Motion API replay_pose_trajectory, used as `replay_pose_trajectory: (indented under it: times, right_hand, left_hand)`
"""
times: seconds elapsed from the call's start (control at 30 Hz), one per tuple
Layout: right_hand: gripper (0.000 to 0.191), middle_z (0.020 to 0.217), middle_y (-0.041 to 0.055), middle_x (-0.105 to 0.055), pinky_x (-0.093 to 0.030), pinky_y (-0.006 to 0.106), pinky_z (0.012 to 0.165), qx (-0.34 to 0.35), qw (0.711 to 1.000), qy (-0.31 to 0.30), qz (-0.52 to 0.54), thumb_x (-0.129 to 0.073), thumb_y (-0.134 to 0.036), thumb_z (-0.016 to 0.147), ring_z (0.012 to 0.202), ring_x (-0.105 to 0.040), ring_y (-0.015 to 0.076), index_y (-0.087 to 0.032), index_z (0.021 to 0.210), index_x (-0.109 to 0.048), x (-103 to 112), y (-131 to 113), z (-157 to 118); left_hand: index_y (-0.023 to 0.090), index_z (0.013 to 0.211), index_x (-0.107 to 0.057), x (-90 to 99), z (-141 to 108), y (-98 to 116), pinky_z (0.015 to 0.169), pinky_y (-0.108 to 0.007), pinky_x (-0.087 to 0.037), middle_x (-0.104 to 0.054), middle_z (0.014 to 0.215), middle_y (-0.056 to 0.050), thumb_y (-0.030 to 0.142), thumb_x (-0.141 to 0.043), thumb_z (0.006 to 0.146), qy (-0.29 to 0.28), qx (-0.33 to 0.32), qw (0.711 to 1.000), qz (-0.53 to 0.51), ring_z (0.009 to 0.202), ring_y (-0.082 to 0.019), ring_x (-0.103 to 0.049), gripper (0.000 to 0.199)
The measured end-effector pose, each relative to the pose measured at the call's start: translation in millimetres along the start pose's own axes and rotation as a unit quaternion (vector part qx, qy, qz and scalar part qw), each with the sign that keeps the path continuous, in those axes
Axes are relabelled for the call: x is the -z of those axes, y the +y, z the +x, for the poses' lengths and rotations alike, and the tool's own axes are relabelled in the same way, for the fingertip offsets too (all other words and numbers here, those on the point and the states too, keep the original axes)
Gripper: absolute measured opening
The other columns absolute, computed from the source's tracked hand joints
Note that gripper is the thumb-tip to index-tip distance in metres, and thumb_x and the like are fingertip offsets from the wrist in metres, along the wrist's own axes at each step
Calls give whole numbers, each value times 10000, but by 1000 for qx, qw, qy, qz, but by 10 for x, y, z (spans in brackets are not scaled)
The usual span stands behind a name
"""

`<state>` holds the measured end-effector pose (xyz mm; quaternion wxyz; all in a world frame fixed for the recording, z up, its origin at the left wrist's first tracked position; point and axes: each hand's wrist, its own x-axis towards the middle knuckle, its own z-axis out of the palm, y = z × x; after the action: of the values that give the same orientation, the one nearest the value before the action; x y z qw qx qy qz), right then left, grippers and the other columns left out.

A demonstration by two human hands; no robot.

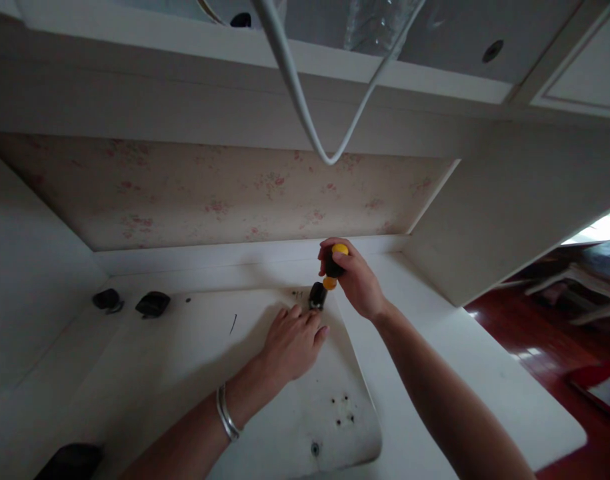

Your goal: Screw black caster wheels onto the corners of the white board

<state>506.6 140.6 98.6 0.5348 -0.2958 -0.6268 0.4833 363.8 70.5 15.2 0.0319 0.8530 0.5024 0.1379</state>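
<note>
A white board [185, 380] lies flat on a white desktop. Near its far right corner stands a small black caster [317, 295]. My right hand [355, 279] is wrapped around the yellow-and-black handle of a screwdriver [335, 263], which is tilted down toward the caster's base. The screwdriver's tip is hidden behind the caster and fingers. My left hand [293, 341] rests on the board with its fingers stretched out, fingertips touching or almost touching the near side of the caster; I cannot tell which. A silver bracelet is on the left wrist.
Two black casters [153, 304] [107, 300] sit at the far left, and a dark object [71, 461] at the lower left. Several screw holes [343, 411] mark the board's near right. A white cable [305, 113] hangs from the shelf overhead. A white side panel [499, 213] stands right.
</note>
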Motion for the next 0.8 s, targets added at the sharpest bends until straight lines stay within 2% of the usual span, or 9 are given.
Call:
replay_pose_trajectory:
  times: [0.1, 0.17, 0.3, 0.4, 0.47, 0.6, 0.8]
  right_hand:
    - [321, 1093, 25, -649, -515, 319, 781, 11, 998, -5, -55, -630, -401, 905, 871, -620, 154, -274, 1200, -619, 38, -26, 19]
    - [396, 1130, 25, -651, -520, 316, 790, 27, 994, -6, -103, -637, -413, 913, 903, -628, 154, -302, 1289, -579, 60, -27, 34]
    - [333, 1198, 56, -661, -532, 342, 848, 51, 979, -26, -195, -564, -439, 960, 998, -651, 181, -286, 1247, -634, 106, -73, 49]
    - [365, 1319, 73, -633, -520, 387, 943, 67, 968, -51, -235, -487, -405, 1001, 1115, -636, 201, -291, 1327, -605, 134, -172, 38]
    - [358, 1258, 76, -665, -549, 374, 895, 84, 958, -60, -266, -511, -396, 989, 1080, -647, 204, -278, 1306, -628, 138, -240, 23]
    - [321, 1079, 69, -687, -573, 291, 706, 126, 932, -48, -337, -588, -402, 949, 907, -655, 180, -259, 1220, -683, 124, -309, 0]
    - [357, 1111, 102, -672, -545, 347, 821, 167, 897, -18, -408, -505, -352, 993, 931, -640, 202, -224, 1299, -635, 156, -301, -4]
  left_hand:
    - [170, 1093, -668, 42, -18, -21, 841, -477, -468, -745, 1091, -99, 390, -346, 1037, 0, -5, 1000, 6, 1009, -301, -618, 394]
    - [175, 1049, -676, 52, -20, -37, 848, -480, -468, -746, 1085, -103, 388, -342, 1037, -5, -1, 1000, 1, 1019, -304, -616, 397]
    - [181, 1022, -675, 37, -12, -54, 864, -488, -467, -751, 1016, -107, 389, -334, 1035, -12, 5, 1000, -17, 1032, -310, -611, 400]
    - [179, 1010, -672, 33, -6, -50, 857, -487, -469, -749, 995, -106, 379, -344, 1029, -9, 6, 1000, -20, 1025, -313, -613, 385]
    - [183, 975, -674, 42, -4, -48, 846, -475, -473, -749, 977, -107, 380, -346, 1028, -9, 8, 1000, -21, 1012, -308, -618, 386]
    - [194, 944, -676, 64, -9, -54, 844, -456, -477, -751, 952, -102, 375, -344, 1029, -12, 7, 1000, -26, 999, -296, -627, 388]
    - [198, 975, -673, 73, -29, -63, 844, -467, -478, -753, 953, -94, 368, -358, 1028, -14, 1, 999, -28, 1012, -306, -623, 362]
